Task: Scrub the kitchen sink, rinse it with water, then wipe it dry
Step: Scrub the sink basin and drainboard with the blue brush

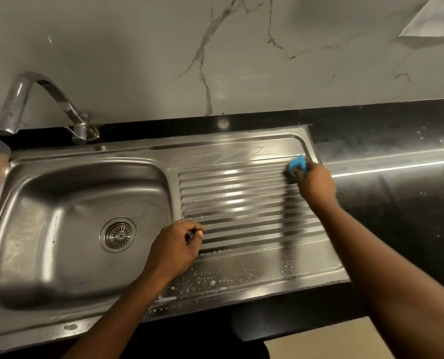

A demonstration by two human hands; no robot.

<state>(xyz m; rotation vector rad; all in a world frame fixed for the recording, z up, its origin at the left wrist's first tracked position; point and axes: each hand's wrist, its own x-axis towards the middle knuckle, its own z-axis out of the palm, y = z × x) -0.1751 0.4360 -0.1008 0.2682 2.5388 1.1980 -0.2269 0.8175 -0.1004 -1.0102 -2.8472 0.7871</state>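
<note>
A stainless steel sink (68, 255) fills the left of the view, with a round drain strainer (118, 234) in its basin. Its ribbed drainboard (241, 200) stretches to the right, wet with soap bubbles along the front. My right hand (314, 182) grips a blue sponge (298, 164) and presses it on the far right corner of the drainboard. My left hand (175, 246) hovers or rests at the drainboard's left edge with its fingers curled and nothing visible in them.
A curved metal tap (42, 104) rises behind the basin at the back left. Black countertop (397, 198) runs to the right of the sink. A grey marble-patterned wall (215, 53) backs the counter. A pale floor shows at the bottom right.
</note>
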